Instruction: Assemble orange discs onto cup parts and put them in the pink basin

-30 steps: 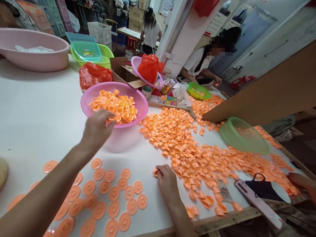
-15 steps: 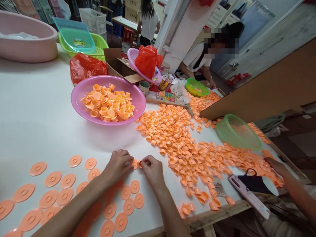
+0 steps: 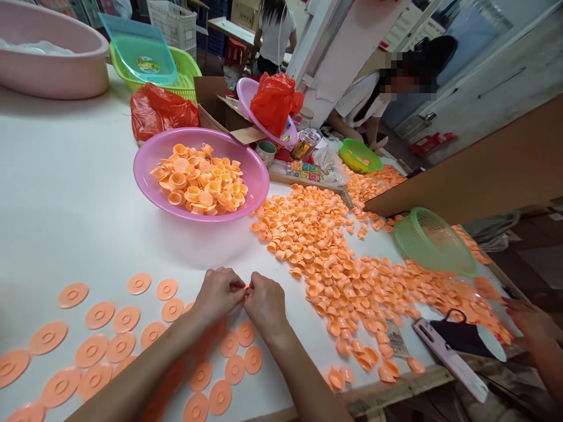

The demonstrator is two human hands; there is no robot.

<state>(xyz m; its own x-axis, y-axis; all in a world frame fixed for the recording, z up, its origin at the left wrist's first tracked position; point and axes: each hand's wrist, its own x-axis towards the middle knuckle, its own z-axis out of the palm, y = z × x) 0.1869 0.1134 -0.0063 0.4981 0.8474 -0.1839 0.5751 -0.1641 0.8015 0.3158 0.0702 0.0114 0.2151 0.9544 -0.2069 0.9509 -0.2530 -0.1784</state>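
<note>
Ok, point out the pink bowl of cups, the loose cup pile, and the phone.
Pink bowl (image 3: 153, 153): head view, inner left wall.
Loose cup pile (image 3: 338, 266): head view, its middle.
Phone (image 3: 451, 360): head view, middle of its back.

On the bench (image 3: 88, 193), a pale pink tub (image 3: 53, 76) is standing near a lime-green basket (image 3: 188, 73), where a teal tray (image 3: 143, 50) is resting. A red bag (image 3: 162, 112) is sitting beside an open cardboard box (image 3: 214, 112). A phone (image 3: 451, 360) is overhanging the bench's edge.

1. A small workshop is indicated by a table (image 3: 101, 176) spread with loose orange cups (image 3: 325, 275) and flat discs (image 3: 126, 319).
2. Many pieces (image 3: 197, 181) are gathered in a pink basin (image 3: 145, 170).
3. Farther back, 2 people (image 3: 276, 38) and a white crate (image 3: 173, 26) are seen.
</note>
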